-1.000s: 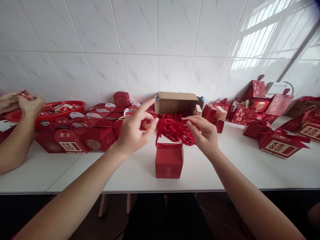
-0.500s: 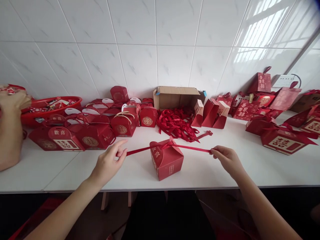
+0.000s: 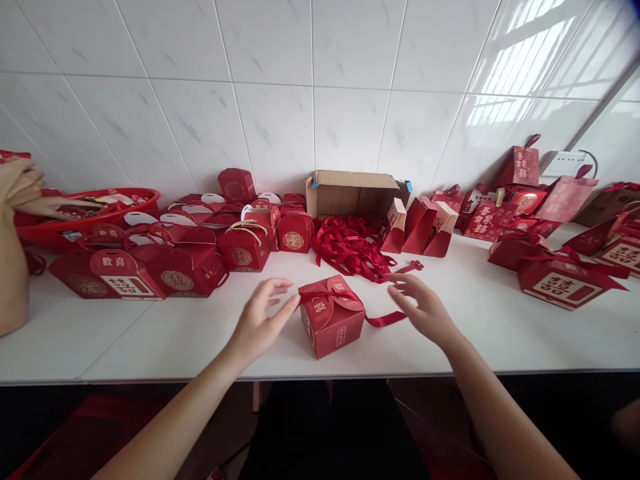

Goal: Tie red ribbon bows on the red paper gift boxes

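Note:
A small red gift box (image 3: 334,327) with gold lettering stands near the table's front edge. Its rounded top flaps are folded down, and a red ribbon (image 3: 387,320) crosses the top, with one loose end trailing right onto the table. My left hand (image 3: 265,313) is just left of the box, fingers apart and curved, thumb close to the ribbon at the box's left corner. Off to the right, my right hand (image 3: 419,308) hovers open above the loose ribbon end. Neither hand grips anything that I can see.
Behind the box lies a heap of red ribbons (image 3: 350,250) in front of a cardboard box (image 3: 360,179). Several red gift boxes (image 3: 187,273) stand left; tied boxes (image 3: 565,287) stand right. At far left, another person's hand (image 3: 43,200) reaches into a red basin (image 3: 135,200).
Both hands have let go of the ribbon ends and come inward toward the box. The ribbon has gone slack, and the box's top now lies flatter. The other person's hand has moved into the basin.

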Demonstrator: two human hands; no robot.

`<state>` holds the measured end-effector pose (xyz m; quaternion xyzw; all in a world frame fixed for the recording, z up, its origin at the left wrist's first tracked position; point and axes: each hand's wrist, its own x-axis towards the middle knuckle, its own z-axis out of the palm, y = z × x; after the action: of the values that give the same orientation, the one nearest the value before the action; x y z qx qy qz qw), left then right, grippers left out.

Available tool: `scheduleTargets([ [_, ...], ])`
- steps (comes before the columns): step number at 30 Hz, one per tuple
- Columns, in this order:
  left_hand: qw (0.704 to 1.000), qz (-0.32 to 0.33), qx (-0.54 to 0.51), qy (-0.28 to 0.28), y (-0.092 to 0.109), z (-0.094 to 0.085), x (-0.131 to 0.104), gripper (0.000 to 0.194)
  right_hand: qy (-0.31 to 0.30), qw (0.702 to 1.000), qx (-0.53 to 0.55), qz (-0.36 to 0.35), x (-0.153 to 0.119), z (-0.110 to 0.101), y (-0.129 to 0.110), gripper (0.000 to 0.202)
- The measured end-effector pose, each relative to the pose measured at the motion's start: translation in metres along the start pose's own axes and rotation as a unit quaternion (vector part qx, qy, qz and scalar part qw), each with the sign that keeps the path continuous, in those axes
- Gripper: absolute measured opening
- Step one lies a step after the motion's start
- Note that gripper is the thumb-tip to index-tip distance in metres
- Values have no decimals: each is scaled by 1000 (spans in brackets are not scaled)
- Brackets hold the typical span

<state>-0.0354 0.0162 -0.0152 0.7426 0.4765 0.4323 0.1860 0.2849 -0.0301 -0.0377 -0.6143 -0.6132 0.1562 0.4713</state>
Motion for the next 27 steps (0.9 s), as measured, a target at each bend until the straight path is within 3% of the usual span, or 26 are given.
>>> scheduleTargets([
  [3, 983, -94, -134, -85, 25, 22, 0, 30, -115, 989, 61, -65, 3, 18, -32, 41],
  [9, 968, -106, -187, -128, 39, 37, 7, 33, -200, 970, -12, -136, 4, 32, -66, 45],
  [15, 954, -120, -210, -176, 37, 34, 11, 35, -154, 979, -48, -121, -8, 38, -70, 37],
  [20, 956, -121, -206, -169, 37, 35, 12, 37, -113, 986, -63, -107, -13, 45, -71, 36],
  [27, 960, -112, -203, -159, 32, 37, 11, 39, -107, 989, -25, -101, -14, 47, -70, 31],
])
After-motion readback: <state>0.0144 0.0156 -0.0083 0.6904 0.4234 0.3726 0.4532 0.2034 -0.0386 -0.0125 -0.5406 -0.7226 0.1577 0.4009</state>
